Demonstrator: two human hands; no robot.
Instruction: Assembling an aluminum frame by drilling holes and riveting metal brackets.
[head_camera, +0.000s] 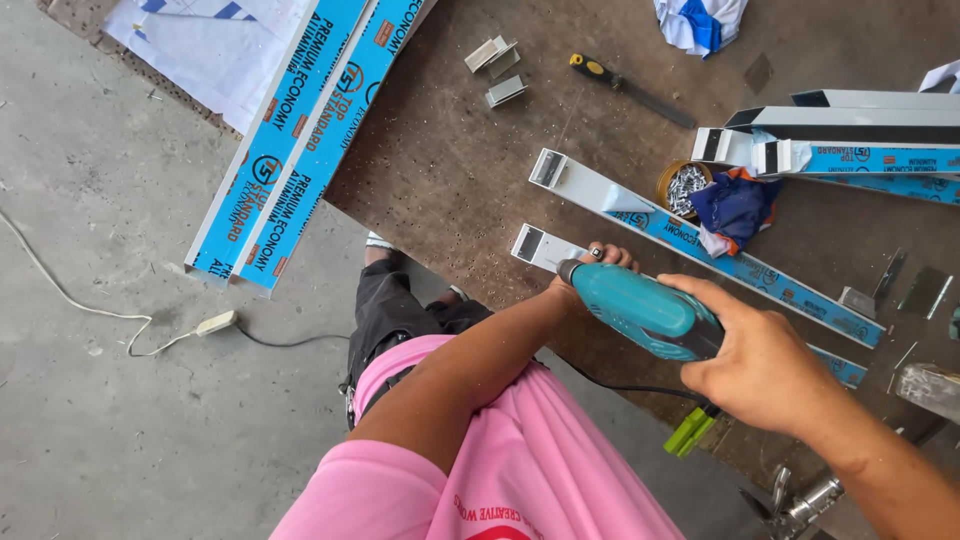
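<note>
Holding the teal drill (640, 310), the right grip (765, 370) is clamped on its handle; the left grip (590, 268) presses the bar (545, 247) just ahead on the desk (450, 170). Fingers beside the bit could be hit if it slips.

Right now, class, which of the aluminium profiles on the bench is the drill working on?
The nearest short profile, pinned by the left hand beneath the teal drill; the others lie untouched.

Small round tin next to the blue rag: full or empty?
Not empty. The round tin stands upright and open on the workbench, with silvery screws filling most of its mouth. How deep they go cannot be told.
</note>
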